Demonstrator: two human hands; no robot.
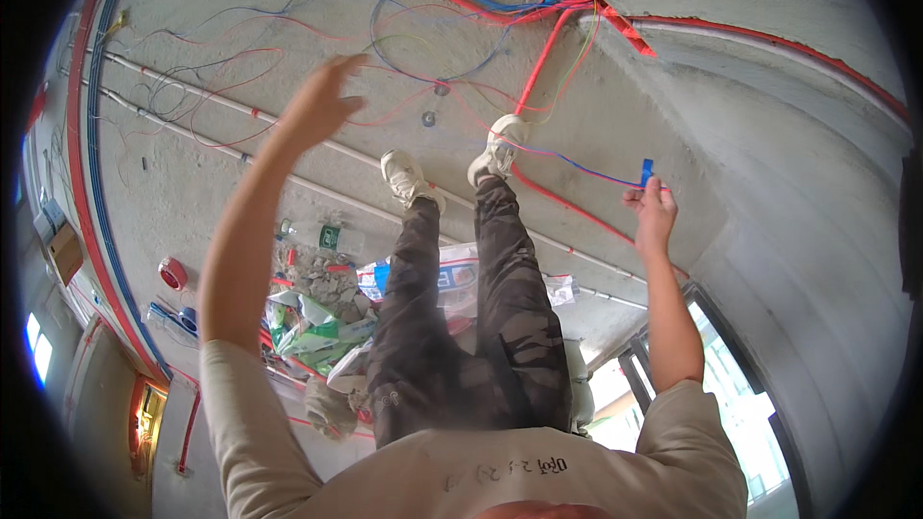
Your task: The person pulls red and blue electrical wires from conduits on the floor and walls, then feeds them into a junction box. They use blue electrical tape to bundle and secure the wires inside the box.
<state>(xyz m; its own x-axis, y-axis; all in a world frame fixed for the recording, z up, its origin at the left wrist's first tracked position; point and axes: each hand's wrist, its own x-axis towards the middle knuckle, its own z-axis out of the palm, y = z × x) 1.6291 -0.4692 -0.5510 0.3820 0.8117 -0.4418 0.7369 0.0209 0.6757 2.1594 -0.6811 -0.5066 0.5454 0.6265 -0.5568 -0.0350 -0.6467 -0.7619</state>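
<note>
My right hand (655, 216) is raised at the right, its fingers pinched on thin electrical wires (588, 170), one blue and one red. A short flat blue strip (647, 169), which looks like tape, stands up at the fingertips. The wires run left from there past my shoe toward the loops on the floor. My left hand (332, 101) is stretched out over the floor at upper left, thumb apart from the fingers, with nothing visible in it. Beyond it lie loose loops of blue and red wire (444, 74).
Red conduits (540, 62) meet at a slotted red fixture (615, 19) by the wall. White pipes (317, 187) cross the floor around my shoes (498, 149). Rubble (327, 279), plastic bags (322, 332), a bottle (332, 237) and a red tape roll (173, 274) lie at lower left.
</note>
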